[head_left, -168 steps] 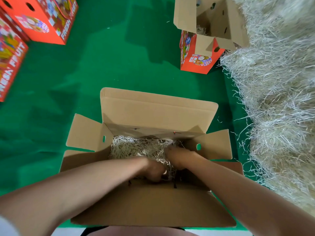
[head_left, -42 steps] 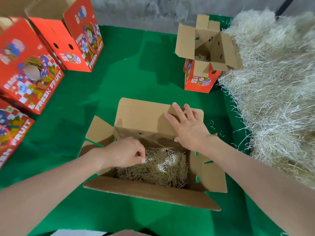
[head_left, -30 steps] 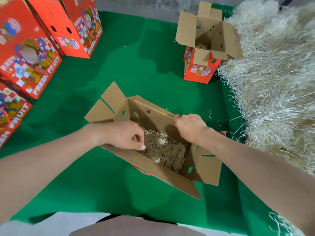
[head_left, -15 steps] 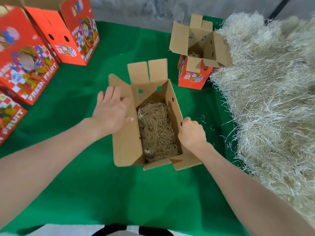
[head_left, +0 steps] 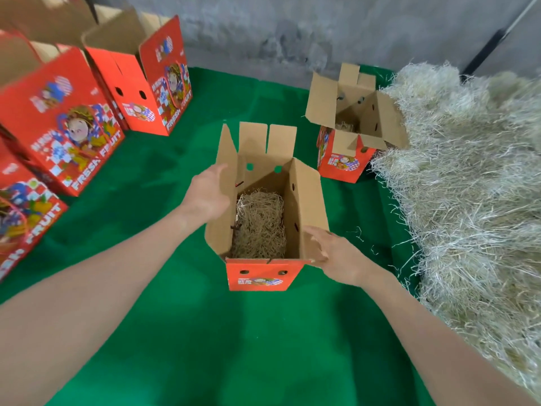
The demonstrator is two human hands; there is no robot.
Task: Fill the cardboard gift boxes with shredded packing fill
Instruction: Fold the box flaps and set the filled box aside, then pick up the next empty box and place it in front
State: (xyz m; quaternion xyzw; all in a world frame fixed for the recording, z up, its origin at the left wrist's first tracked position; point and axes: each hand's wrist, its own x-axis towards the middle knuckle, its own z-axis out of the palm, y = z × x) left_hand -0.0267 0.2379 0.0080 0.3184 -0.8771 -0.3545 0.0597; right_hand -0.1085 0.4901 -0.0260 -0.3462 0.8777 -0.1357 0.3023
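Red cardboard gift box (head_left: 257,276): now upright, tan shredded fill (head_left: 259,227) inside. Light, floppy flaps; lift by side walls. Left hand (head_left: 206,194), right hand (head_left: 336,253): spread, empty.

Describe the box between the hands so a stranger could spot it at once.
Start from the green mat, with the pile of pale shredded fill along its right. Near the mat's middle an open red box stands between the left hand and the right hand. The far box sits against the pile, the row of boxes lines the left edge; this one stands alone.
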